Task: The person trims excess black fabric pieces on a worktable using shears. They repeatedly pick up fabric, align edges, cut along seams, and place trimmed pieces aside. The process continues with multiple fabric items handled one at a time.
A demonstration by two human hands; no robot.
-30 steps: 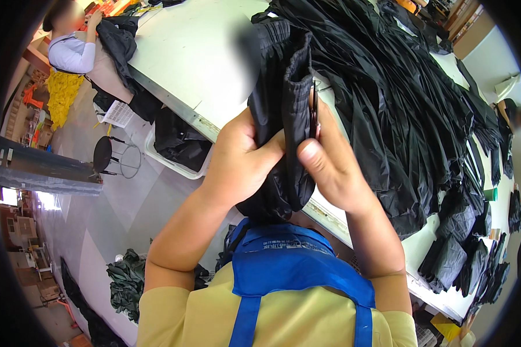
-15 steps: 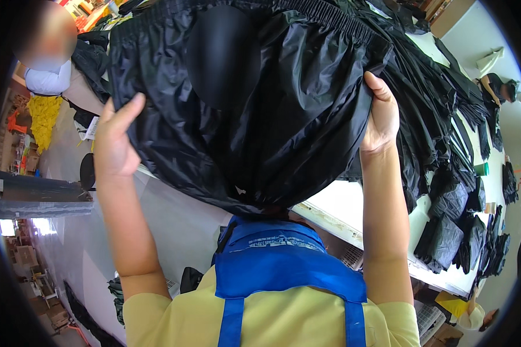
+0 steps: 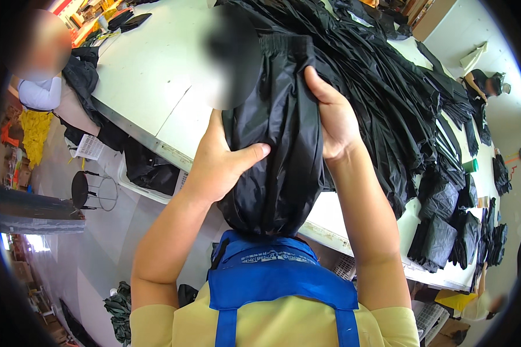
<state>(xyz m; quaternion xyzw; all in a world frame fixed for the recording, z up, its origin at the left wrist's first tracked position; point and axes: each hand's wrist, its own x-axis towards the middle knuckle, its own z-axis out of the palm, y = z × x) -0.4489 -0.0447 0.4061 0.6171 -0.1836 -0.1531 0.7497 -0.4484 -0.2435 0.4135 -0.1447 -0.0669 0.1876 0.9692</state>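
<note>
In front of my chest I hold shiny black elastic-waisted trousers (image 3: pixel 281 130), gathered into a narrow upright bundle with the ribbed waistband at the top. My left hand (image 3: pixel 214 165) grips the bundle's left side, its thumb lying across the front and its other fingers hidden behind. Higher up on the right side, my right hand (image 3: pixel 338 124) is closed on the edge, thumb in front. A dark blurred patch covers part of the bundle's upper left. The lower end hangs against my blue apron (image 3: pixel 283 277).
A white table (image 3: pixel 145 75) stands ahead, with a long heap of black garments (image 3: pixel 376 110) on its right. Folded black bundles (image 3: pixel 443 222) lie farther right. At the left are a seated person (image 3: pixel 43 92), a round stool (image 3: pixel 80 189) and a white bin (image 3: pixel 136 188) of dark cloth.
My hands have come together from far apart. The trousers, spread wide before, are now doubled into a narrow bundle, and more of the white table shows on the left.
</note>
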